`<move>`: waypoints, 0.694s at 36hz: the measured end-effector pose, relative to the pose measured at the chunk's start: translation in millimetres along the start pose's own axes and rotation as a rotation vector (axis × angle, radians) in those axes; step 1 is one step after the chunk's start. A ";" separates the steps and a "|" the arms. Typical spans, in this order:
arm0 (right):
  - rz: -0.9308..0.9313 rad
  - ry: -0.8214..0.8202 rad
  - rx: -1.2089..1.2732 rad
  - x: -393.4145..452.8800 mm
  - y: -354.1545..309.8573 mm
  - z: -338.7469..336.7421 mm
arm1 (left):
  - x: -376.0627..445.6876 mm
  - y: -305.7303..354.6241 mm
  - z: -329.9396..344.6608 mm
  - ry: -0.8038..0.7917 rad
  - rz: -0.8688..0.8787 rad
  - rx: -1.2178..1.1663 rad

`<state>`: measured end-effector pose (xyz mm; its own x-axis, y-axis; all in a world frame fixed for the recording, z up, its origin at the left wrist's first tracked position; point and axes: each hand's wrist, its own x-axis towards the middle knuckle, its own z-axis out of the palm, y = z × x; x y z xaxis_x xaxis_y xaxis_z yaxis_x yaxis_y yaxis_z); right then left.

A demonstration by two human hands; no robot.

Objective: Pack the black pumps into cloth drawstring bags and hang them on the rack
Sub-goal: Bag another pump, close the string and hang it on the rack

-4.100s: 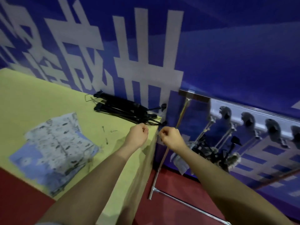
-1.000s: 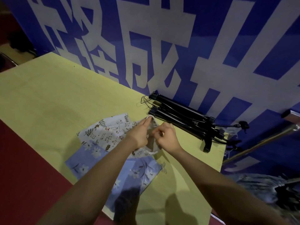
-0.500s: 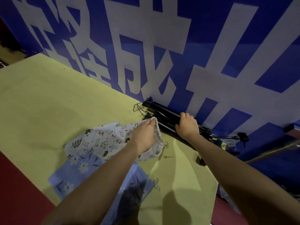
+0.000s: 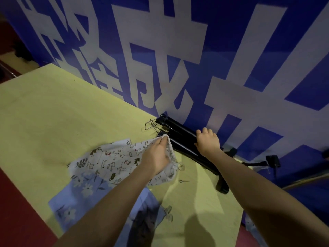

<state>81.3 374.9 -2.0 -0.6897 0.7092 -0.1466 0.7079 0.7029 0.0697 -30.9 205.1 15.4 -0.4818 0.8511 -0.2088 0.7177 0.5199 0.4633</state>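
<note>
On the yellow desk (image 4: 53, 111), toward four o'clock from its middle, my left hand (image 4: 156, 155) pinches the gathered rim of the white printed drawstring bag (image 4: 110, 161) and lifts its mouth, while the rest of the cloth lies flat over a blue floral bag (image 4: 80, 196) that sits at seven o'clock from it. My right hand (image 4: 207, 141) is at two o'clock from the left one, fingers curled over the top of the black pumps (image 4: 181, 138), which lie side by side along the foot of the blue lettered wall (image 4: 231, 59), with their wire foot loops at ten o'clock and their hoses trailing off toward four o'clock. I judge this to be the start of a bagging step: one pump has to come free of the pile and go into the mouth I am holding. To do it well I should close my right grip round a single barrel, not two, lift it clear so the hose does not snag its neighbour, and feed the narrow end in first. My left grip should keep the rim raised and wide, close beside the pumps, so the travel is short. A small metal piece (image 4: 184, 180) lies just beside the bag at five o'clock; I cannot tell what it is.
</note>
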 end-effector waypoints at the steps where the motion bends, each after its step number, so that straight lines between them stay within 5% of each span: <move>1: -0.005 0.008 -0.002 -2.9 -0.4 -1.4 | -1.5 -0.4 0.1 0.007 -0.001 0.000; 14: -0.050 0.214 -0.043 -47.8 -11.2 -45.3 | -29.5 -3.4 -13.9 0.020 -0.027 0.035; 25: 0.085 0.196 0.116 -100.9 -22.5 -73.1 | -65.0 -6.3 -22.6 0.062 0.057 0.026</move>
<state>123.9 291.7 83.3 -0.6355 0.7705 0.0497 0.7694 0.6374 -0.0414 -15.4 144.8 45.5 -0.4689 0.8738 -0.1288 0.7577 0.4729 0.4498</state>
